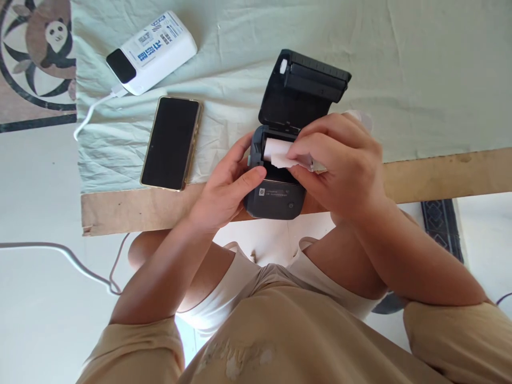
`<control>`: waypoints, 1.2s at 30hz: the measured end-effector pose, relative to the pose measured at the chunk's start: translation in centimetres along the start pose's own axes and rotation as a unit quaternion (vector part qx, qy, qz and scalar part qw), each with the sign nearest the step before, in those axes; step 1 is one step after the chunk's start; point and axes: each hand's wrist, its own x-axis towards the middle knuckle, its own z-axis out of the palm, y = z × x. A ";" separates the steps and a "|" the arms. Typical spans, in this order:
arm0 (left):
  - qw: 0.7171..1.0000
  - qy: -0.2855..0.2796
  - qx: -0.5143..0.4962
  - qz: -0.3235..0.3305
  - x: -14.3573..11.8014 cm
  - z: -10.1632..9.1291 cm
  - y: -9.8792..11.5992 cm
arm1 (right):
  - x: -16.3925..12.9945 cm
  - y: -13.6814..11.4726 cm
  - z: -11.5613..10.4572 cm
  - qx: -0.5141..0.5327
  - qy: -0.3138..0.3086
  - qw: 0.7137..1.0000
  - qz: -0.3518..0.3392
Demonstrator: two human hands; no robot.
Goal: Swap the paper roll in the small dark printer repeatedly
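A small dark label printer (pixel 276 200) sits at the table's front edge, its lid (pixel 302 88) swung up and back. My left hand (pixel 230 184) grips the printer's left side, thumb on the rim of the open compartment. Inside the compartment lies a white paper roll (pixel 276 148). My right hand (pixel 340 160) pinches the loose end of that paper between thumb and fingers, over the compartment's right part. The right side of the roll is hidden behind these fingers. Another pale scrap (pixel 362 118) shows partly behind my right hand.
A black-screened phone (pixel 171 143) lies left of the printer. Beyond it, a white power bank (pixel 160 50) has a white cable (pixel 94 108) plugged in. A pale green cloth (pixel 432 80) covers the table, whose bare wooden edge (pixel 444 173) faces me. Another cable (pixel 56 247) hangs at the lower left.
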 end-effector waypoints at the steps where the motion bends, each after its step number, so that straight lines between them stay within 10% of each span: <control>1: 1.000 0.001 0.003 0.002 0.0 0.0 0.0 | -0.1 0.2 0.1 -0.013 -0.001 1.000 -0.001; 12: 1.000 -0.004 -0.003 0.017 0.1 0.0 0.1 | -0.7 -2.1 -0.8 0.050 0.072 0.994 -0.057; 18: 0.998 -0.012 0.053 0.032 0.0 -0.8 -0.5 | -1.5 -3.1 -0.2 0.100 0.013 0.990 -0.104; 25: 0.998 -0.015 0.047 0.032 0.0 -0.9 -0.7 | 0.2 -0.1 -2.3 0.138 0.084 0.983 0.082; 30: 0.999 -0.008 0.032 0.040 0.1 -0.9 -1.0 | 0.2 0.3 -1.5 0.206 0.118 0.969 0.074; 36: 0.998 -0.033 -0.004 0.052 0.4 -1.7 -1.4 | -1.0 0.5 -0.8 0.212 -0.005 0.977 0.009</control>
